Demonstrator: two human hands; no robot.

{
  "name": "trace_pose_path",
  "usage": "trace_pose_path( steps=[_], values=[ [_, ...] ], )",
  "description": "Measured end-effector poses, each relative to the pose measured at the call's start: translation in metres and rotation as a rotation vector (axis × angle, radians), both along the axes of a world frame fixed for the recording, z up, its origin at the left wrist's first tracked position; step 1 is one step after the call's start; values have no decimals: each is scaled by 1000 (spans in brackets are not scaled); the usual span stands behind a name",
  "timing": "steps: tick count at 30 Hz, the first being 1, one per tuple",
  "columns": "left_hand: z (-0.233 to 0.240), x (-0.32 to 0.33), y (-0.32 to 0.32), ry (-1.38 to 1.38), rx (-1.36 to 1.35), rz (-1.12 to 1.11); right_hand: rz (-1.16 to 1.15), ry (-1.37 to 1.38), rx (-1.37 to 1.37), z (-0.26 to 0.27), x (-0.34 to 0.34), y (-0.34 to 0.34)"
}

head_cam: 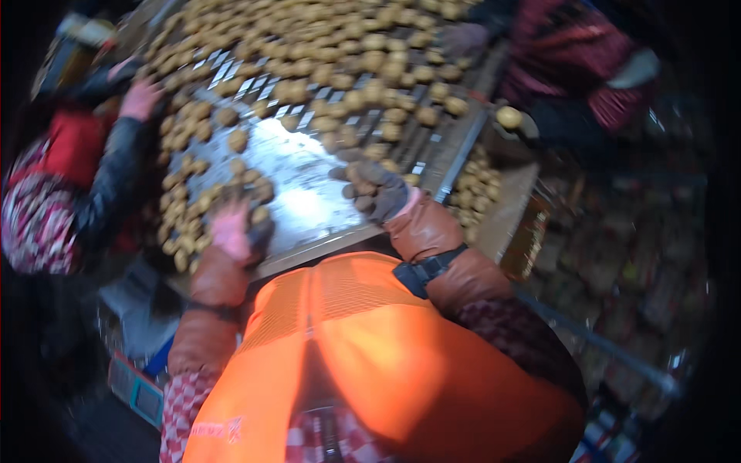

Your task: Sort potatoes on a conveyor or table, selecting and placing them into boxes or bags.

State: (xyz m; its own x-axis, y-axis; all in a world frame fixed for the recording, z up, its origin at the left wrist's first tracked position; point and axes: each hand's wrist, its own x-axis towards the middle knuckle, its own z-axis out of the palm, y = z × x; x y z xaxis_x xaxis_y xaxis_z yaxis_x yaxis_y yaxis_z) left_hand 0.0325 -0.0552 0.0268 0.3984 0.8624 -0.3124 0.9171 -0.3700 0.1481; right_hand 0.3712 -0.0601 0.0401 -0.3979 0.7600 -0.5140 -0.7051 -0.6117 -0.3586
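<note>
My left hand (231, 223), in a pink glove with dark fingers, rests at a heap of potatoes (188, 214) on the left of a shiny metal sorting tray (307, 197). Blur hides whether it grips any. My right hand (373, 188), in a dark glove with a pink cuff, is over the tray's right side, fingers curled beside a potato or two; whether it holds them I cannot tell. Beyond both hands, many potatoes (324, 35) lie across a slatted conveyor (428, 144).
A co-worker's pink-gloved hand (140, 98) reaches in from the left. Another person's gloved hand (463, 39) lies among potatoes at the upper right. A metal rail (463, 156) edges the conveyor; more potatoes (476, 185) lie in a bin beyond it.
</note>
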Motion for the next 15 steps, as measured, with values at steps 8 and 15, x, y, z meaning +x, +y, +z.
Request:
trace_pose_path(
  steps=[8,15],
  values=[
    [-50,-29,-28,-63,199,157,-142,-400,125,-32,245,-140],
    [-45,-9,-30,-28,179,152,-424,-470,-105,-5,252,-143]
  ],
)
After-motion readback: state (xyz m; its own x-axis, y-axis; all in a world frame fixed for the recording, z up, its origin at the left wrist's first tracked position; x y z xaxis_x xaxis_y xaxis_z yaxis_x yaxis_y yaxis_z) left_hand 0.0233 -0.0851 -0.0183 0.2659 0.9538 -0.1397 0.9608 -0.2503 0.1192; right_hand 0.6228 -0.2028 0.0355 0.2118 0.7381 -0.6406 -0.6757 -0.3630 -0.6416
